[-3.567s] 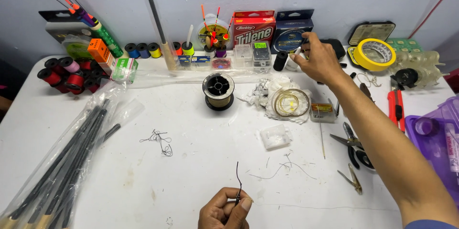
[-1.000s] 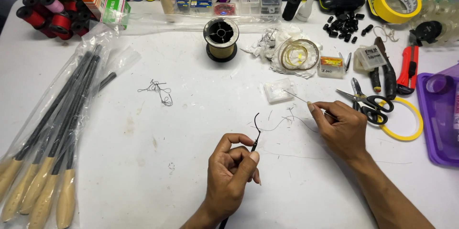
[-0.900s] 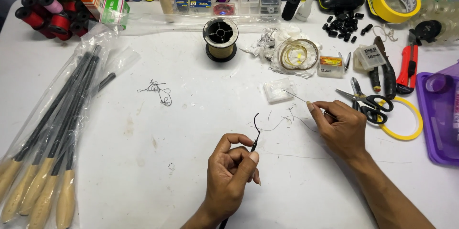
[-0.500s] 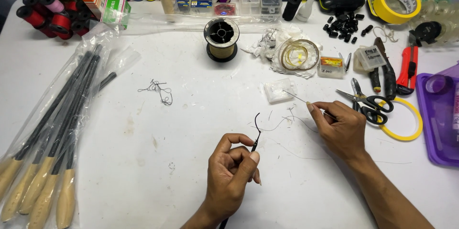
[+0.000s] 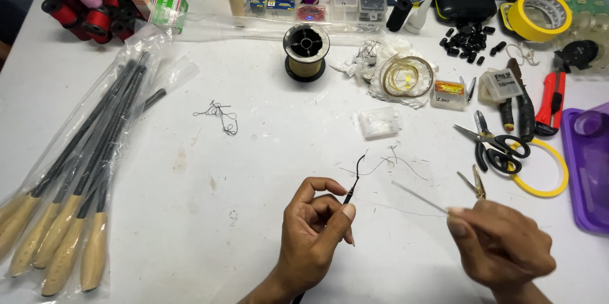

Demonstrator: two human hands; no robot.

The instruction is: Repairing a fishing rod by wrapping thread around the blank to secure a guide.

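My left hand [image 5: 315,231] pinches a thin black rod tip [image 5: 355,180] between thumb and forefinger, its curved end pointing up over the white table [image 5: 190,215]. My right hand [image 5: 501,250] is closed on a thin clear tube or needle [image 5: 419,197] that points up-left toward the rod tip. The two hands sit apart near the front edge. Loose line scraps [image 5: 390,163] lie just beyond them.
A line spool [image 5: 306,51] stands at centre back. Bagged rods with cork handles [image 5: 70,183] lie at left. Scissors [image 5: 491,145], a yellow tape ring [image 5: 539,171], small pliers [image 5: 472,182], a red cutter [image 5: 550,102] and a purple tray [image 5: 587,171] are at right. Thread spools [image 5: 82,13] and boxes line the back.
My right hand has drawn back toward me and to the right with the thin tube. The left hand keeps holding the black tip in about the same place.
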